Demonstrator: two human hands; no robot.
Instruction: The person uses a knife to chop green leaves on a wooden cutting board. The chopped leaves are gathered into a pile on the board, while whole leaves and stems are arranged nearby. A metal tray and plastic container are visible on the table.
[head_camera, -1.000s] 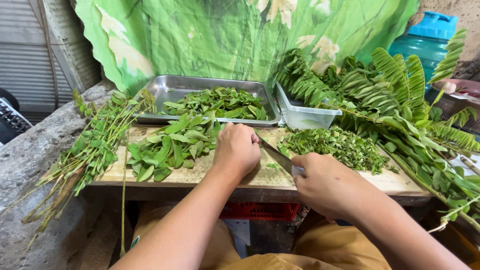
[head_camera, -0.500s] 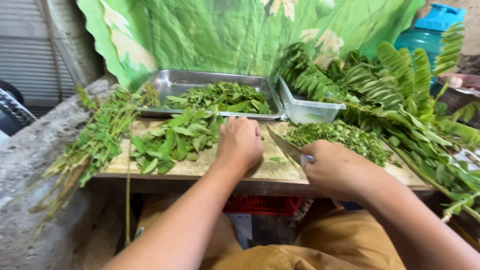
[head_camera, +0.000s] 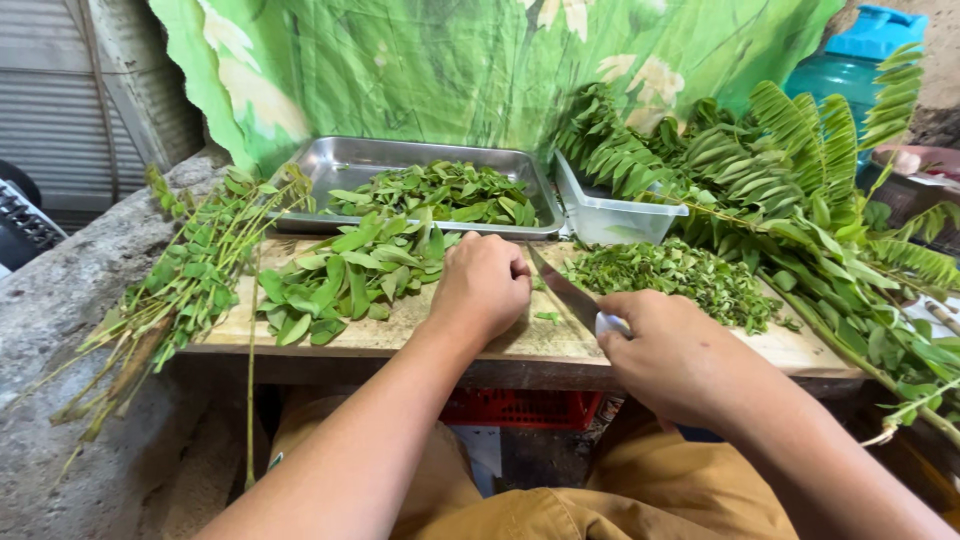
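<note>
2 hands on the cutting board (head_camera: 400, 340): left hand (head_camera: 482, 285) fisted by leaves (head_camera: 345, 275), right hand (head_camera: 665, 350) gripping knife (head_camera: 568, 292).

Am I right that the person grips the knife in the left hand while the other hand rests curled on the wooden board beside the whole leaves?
Not quite: the head view shows the steel-bladed knife in the right hand. The left hand is the one resting curled on the pale wooden board, beside the loose pile of whole green leaves.
</note>
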